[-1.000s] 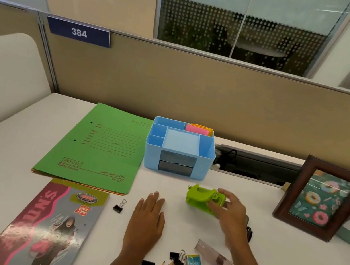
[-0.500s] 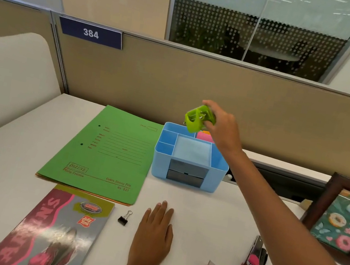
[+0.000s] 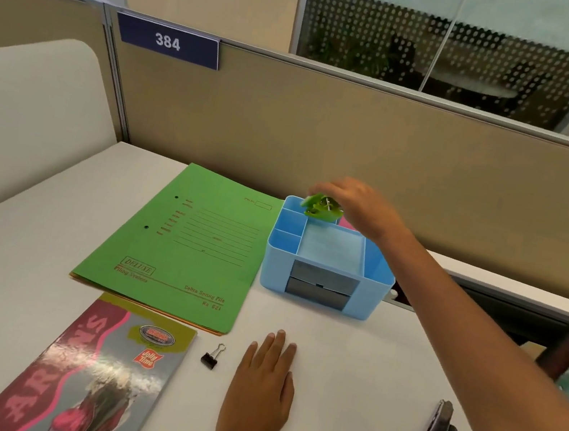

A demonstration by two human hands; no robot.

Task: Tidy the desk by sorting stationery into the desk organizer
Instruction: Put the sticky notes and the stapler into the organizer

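I had open desk (image 3: 346,351) in front of the blue organizer (image 3: 275,270) — a bare lane down to the left hand (image 3: 259,393), which lay flat on the surface. The right forearm (image 3: 465,323) crossed in from the right, and the right hand (image 3: 360,206), gripping a green plastic tool (image 3: 316,207), filled the air over the organizer's back compartments. The green folder (image 3: 153,260) lay just beside its left wall; the partition (image 3: 327,139) stood close behind.

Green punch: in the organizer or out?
Out. The right hand grips the green punch at the back rim of the blue organizer, not released.
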